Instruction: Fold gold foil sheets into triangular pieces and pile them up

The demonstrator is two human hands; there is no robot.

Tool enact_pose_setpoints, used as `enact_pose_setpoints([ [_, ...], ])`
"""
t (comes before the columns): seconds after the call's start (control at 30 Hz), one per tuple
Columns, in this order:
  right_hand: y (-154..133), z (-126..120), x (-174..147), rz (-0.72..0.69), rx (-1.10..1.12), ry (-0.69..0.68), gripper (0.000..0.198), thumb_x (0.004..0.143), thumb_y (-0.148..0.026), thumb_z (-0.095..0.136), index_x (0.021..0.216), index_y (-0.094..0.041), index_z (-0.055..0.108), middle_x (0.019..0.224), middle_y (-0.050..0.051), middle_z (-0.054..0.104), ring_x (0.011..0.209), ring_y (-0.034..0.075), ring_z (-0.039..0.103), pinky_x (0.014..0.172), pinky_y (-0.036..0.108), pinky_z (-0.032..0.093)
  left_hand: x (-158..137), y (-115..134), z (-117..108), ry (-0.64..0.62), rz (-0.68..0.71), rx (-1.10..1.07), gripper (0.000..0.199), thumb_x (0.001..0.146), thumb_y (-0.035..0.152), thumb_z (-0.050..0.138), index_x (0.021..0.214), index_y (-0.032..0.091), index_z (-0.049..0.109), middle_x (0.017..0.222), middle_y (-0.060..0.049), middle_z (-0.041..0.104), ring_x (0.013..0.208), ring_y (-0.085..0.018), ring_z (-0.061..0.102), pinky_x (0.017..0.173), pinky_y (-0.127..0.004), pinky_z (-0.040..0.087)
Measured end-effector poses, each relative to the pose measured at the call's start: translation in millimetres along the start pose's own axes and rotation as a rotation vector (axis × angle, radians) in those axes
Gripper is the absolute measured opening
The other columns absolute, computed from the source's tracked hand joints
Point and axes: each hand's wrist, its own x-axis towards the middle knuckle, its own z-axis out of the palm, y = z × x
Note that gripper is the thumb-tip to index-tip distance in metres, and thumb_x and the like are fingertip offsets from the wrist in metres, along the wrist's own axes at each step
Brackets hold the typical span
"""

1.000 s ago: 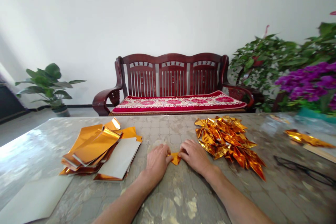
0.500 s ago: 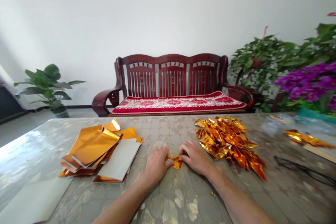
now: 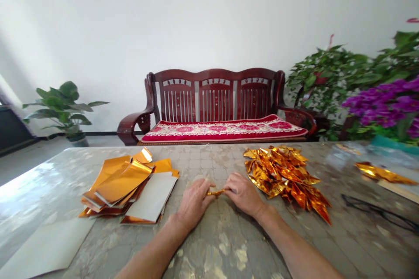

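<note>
A small strip of folded gold foil paper [image 3: 216, 192] spans the gap between my two hands, just above or on the table. My left hand [image 3: 195, 199] pinches its left end between thumb and fingers. At the other end, my right hand [image 3: 242, 194] grips it with fingers curled in. To the left lies a stack of gold foil sheets [image 3: 126, 178], some with the pale back side up. On the right is a heap of folded gold foil pieces [image 3: 284, 172] with pointed ends.
One pale sheet [image 3: 49, 244] lies at the table's [image 3: 209, 248] near left. Eyeglasses [image 3: 379, 211], another gold piece [image 3: 384, 173] and clear plastic [image 3: 347, 152] are on the right. Beyond stands a wooden bench [image 3: 216, 96], with purple flowers [image 3: 386, 100] at the right.
The foil between my hands has gone from a wider piece with a flap hanging toward me to a narrow strip. Both hands still hold it. The view has shifted slightly.
</note>
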Motion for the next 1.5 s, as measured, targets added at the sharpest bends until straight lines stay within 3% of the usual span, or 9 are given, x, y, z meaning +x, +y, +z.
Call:
enact_pose_setpoints([
  [0.2,-1,-1,0,-0.065,-0.022,0.092,0.016,0.089,-0.020,0.064,0.075,-0.021,0.071,0.075,0.003,0.060,0.079,0.017,0.052,0.069,0.028,0.041,2,3,-2,-0.122,-0.002,-0.078,0.027,0.097,0.037,0.047,0.102,0.027,0.071,0.096,-0.002,0.065,0.089,-0.015,0.061,0.081,-0.024,0.046],
  [0.47,-5,0,1,-0.109,-0.031,0.151,0.019,0.092,-0.023,0.061,0.077,-0.021,0.072,0.074,0.003,0.060,0.078,0.017,0.051,0.069,0.029,0.040,6,-8,10,-0.001,-0.047,-0.334,0.027,0.094,0.026,0.049,0.096,0.023,0.076,0.090,-0.002,0.075,0.085,-0.016,0.067,0.079,-0.026,0.050],
  [0.83,-14,-5,4,-0.136,-0.081,0.083,0.017,0.094,-0.030,0.060,0.089,-0.023,0.074,0.076,0.004,0.062,0.079,0.018,0.051,0.072,0.032,0.039,5,-15,10,0.183,-0.015,-0.302,0.018,0.087,0.017,0.057,0.087,0.022,0.075,0.082,-0.002,0.076,0.078,-0.015,0.069,0.075,-0.025,0.052],
  [1.0,-16,-2,4,-0.131,-0.012,0.147,0.019,0.095,-0.025,0.058,0.086,-0.022,0.074,0.072,0.004,0.062,0.076,0.017,0.051,0.069,0.030,0.039,9,-11,12,0.252,-0.161,-0.505,0.008,0.080,0.019,0.063,0.082,0.019,0.071,0.078,-0.001,0.073,0.074,-0.014,0.067,0.071,-0.024,0.052],
  [1.23,-24,-2,3,-0.116,0.005,0.204,0.020,0.094,-0.024,0.056,0.084,-0.023,0.073,0.071,0.004,0.063,0.074,0.017,0.052,0.069,0.031,0.039,10,-9,18,0.200,-0.279,-0.778,0.013,0.078,0.025,0.062,0.078,0.017,0.072,0.063,0.001,0.067,0.054,-0.011,0.057,0.053,-0.020,0.045],
  [1.5,-32,-4,5,-0.067,0.151,0.213,0.024,0.097,-0.031,0.054,0.081,-0.022,0.071,0.072,0.002,0.064,0.074,0.016,0.055,0.071,0.030,0.041,5,1,13,0.253,-0.160,-0.704,0.012,0.080,0.021,0.063,0.081,0.021,0.075,0.070,0.001,0.072,0.061,-0.011,0.063,0.062,-0.021,0.050],
])
